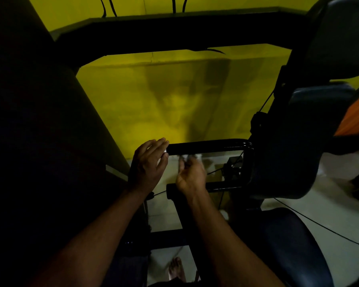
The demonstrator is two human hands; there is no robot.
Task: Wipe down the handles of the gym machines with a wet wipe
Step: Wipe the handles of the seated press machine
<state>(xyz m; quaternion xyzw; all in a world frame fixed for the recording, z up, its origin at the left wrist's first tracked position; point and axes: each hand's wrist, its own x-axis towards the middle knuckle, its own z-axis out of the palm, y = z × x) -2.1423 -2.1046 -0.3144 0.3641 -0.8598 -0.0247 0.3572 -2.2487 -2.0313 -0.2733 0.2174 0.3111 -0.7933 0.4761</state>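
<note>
- Dim gym, black machine against a yellow wall (133, 96). Two horizontal grips stick out: upper handle (207, 144) and lower handle (222, 185).
- Left hand (148, 162): fingers nearly straight, tips at the free end of the upper handle. There is a small pale spot at the tips, and I cannot tell if it pinches anything.
- Right hand (192, 176): fingers curled upward and motion-blurred, pinching a pale smear that reads as the wet wipe (192, 156). It sits just under the upper handle, between the two bars.
- Step, as judged: the wipe is being brought onto or bunched at the upper handle. No clear wrap around the bar yet.
- Next move calls for folding the wipe round the upper handle and sliding it along toward the bend, with the left hand steadying the end.
- The lower handle looks still to do, and the wrist crosses in front of it.
</note>
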